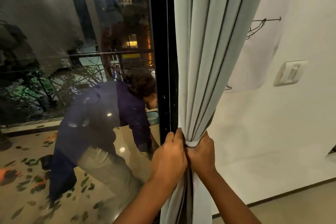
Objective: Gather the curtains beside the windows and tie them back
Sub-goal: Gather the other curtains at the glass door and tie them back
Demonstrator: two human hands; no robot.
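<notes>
The pale grey-green curtain [209, 51] hangs gathered into a narrow bundle of folds just right of the black window frame [161, 60], between the glass and the white wall [272, 123]. At its narrowest point a light-coloured tie-back band [192, 143] wraps around the folds; below the band the fabric falls loose toward the near floor. The left hand [170, 154] grips the bundle from the left, at the band's level, its fingers [175, 137] curled round the cloth and pressing against the frame side. The right hand [202, 152] grips from the right, fingers wrapped behind the folds, thumb side closing on the band. Both hands meet just beneath the band, knuckles touching. Whether the band's ends are knotted cannot be told; the hands hide that part. The window glass [72, 42] at left shows a dark exterior with lit buildings and foliage, and reflects a bending person in a dark top [101, 118] over a glossy floor patterned with leaves. On the wall at right a pale switch plate [289, 72] is mounted, and a black line drawing [261, 25] sits above it, partly behind the curtain.
</notes>
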